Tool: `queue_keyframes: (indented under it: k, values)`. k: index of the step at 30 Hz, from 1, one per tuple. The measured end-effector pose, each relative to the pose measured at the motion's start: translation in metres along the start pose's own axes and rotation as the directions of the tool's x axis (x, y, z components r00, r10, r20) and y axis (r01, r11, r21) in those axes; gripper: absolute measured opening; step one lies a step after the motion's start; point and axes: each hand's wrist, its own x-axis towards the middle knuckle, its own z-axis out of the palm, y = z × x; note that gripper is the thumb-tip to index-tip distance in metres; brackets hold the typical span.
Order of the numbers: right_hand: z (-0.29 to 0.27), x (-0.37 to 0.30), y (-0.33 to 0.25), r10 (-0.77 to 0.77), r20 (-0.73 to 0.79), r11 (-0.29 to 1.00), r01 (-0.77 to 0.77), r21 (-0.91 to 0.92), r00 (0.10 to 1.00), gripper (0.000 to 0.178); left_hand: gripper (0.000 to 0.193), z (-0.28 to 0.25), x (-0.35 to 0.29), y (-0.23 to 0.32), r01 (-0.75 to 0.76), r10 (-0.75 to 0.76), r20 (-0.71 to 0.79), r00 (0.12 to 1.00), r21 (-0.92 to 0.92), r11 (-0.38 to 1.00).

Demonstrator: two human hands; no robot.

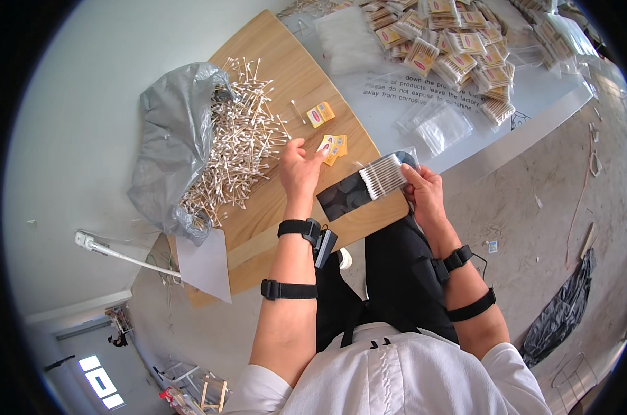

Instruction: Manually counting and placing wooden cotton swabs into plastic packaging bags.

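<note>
My right hand (426,196) pinches the edge of a small clear plastic bag (409,158) holding a row of cotton swabs (384,177). The bag lies over a dark patterned mat (342,196) at the table's near right edge. My left hand (301,170) is over the wooden table, its thumb stretched apart from the curled fingers. That thumb's tip rests on a few loose yellow cards (338,146). Just beyond them sits a stack of yellow cards (320,114), with a single swab (297,111) beside it.
Loose cotton swabs (241,138) spill from a grey plastic bag (168,138) on the wooden table (292,66). At the far right, filled swab packs (458,48) are heaped on a grey-blue surface (389,97), near empty clear bags (441,128). A white lamp (120,252) stands left.
</note>
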Motion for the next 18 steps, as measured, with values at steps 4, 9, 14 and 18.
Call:
queue_keyframes:
  k: [4, 9, 14, 18]
  values:
    - [-0.003, -0.002, -0.001, 0.014, -0.024, 1.000, -0.014, -0.004, 1.000, 0.023, 0.027, 0.002, 0.004, 0.023, -0.232, 0.218, 0.083, 0.972, 0.249, 0.940]
    - [-0.003, -0.003, -0.002, 0.011, -0.018, 1.000, -0.011, 0.023, 1.000, 0.025, 0.021, -0.003, 0.011, 0.025, 0.244, -0.274, 0.380, 0.884, 0.125, 0.962]
    - [0.002, -0.002, -0.002, 0.021, 0.000, 0.998, -0.021, 0.053, 1.000, 0.022, 0.015, -0.010, 0.000, 0.003, 0.174, -0.152, 0.298, 0.943, -0.050, 0.983]
    - [-0.004, 0.001, -0.004, 0.040, -0.027, 0.997, -0.038, 0.061, 0.999, 0.021, 0.012, -0.016, -0.014, 0.030, 0.514, -0.379, 0.488, 0.786, -0.176, 0.840]
